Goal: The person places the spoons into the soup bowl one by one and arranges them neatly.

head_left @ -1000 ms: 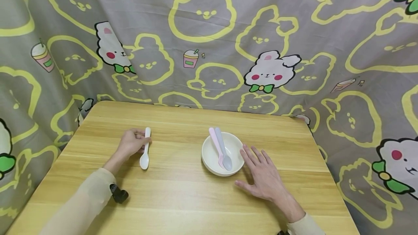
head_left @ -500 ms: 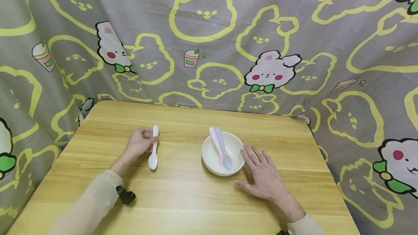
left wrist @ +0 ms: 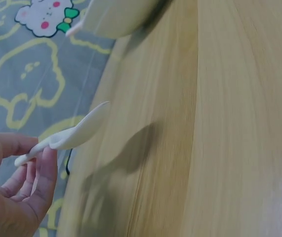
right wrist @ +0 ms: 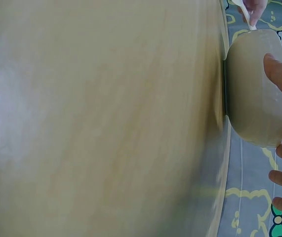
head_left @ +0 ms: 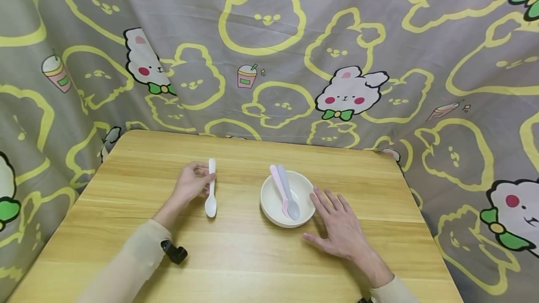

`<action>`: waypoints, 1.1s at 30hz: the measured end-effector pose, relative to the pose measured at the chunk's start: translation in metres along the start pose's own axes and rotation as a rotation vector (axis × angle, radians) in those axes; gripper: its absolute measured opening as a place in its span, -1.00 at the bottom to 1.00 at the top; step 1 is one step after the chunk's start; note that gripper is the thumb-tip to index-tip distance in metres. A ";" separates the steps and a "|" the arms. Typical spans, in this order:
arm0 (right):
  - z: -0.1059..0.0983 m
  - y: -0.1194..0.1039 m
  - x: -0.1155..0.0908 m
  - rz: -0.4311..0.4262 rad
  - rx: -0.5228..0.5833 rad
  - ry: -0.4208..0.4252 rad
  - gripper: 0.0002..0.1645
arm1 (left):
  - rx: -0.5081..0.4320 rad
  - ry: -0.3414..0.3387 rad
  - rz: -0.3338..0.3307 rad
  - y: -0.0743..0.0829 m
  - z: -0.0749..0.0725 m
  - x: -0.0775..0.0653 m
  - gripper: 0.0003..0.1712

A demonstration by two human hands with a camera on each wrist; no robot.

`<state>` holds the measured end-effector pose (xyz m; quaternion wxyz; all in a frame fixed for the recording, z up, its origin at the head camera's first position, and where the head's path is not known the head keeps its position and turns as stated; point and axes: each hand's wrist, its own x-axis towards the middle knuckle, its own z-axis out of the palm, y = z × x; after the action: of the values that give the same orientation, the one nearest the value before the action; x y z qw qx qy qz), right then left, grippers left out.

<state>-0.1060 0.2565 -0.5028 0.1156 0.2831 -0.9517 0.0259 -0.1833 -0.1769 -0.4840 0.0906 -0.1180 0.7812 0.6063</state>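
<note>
My left hand (head_left: pixel 191 183) pinches a white spoon (head_left: pixel 212 202) by its handle between thumb and fingers, bowl end toward me. In the left wrist view the spoon (left wrist: pixel 84 129) is held above the table, its shadow falling apart from it. Right of it stands a cream bowl (head_left: pixel 269 212). Inside lean a grey spoon (head_left: pixel 293 209) and a pink utensil (head_left: pixel 275 179), whose lower end is partly covered. My right hand (head_left: pixel 338 228) is spread at the bowl's right side, fingertips at the rim. In the right wrist view the thumb (right wrist: pixel 279 74) lies in front of the bowl (right wrist: pixel 249 98).
The wooden table (head_left: pixel 236 265) runs up to a grey curtain (head_left: pixel 286 22) with yellow outlines and white rabbits, which hangs behind it and at both sides. A small black device (head_left: pixel 174 251) is strapped at my left sleeve.
My left hand has moved to the right with the white spoon, bringing it closer to the bowl. The right hand, the bowl and the utensils inside have stayed in place.
</note>
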 end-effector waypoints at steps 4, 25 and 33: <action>0.000 0.000 0.000 -0.003 0.004 0.011 0.29 | -0.035 -0.001 0.009 0.003 0.007 -0.001 -0.41; 0.001 0.000 0.001 -0.004 -0.006 0.017 0.29 | -0.182 -0.009 0.073 0.020 0.043 -0.017 -0.47; 0.001 0.000 0.001 -0.003 -0.004 0.018 0.30 | -0.210 -0.017 0.093 0.031 0.054 -0.025 -0.50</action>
<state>-0.1067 0.2560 -0.5039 0.1247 0.2841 -0.9503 0.0262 -0.1686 -0.1159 -0.4618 0.0562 -0.0853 0.7170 0.6895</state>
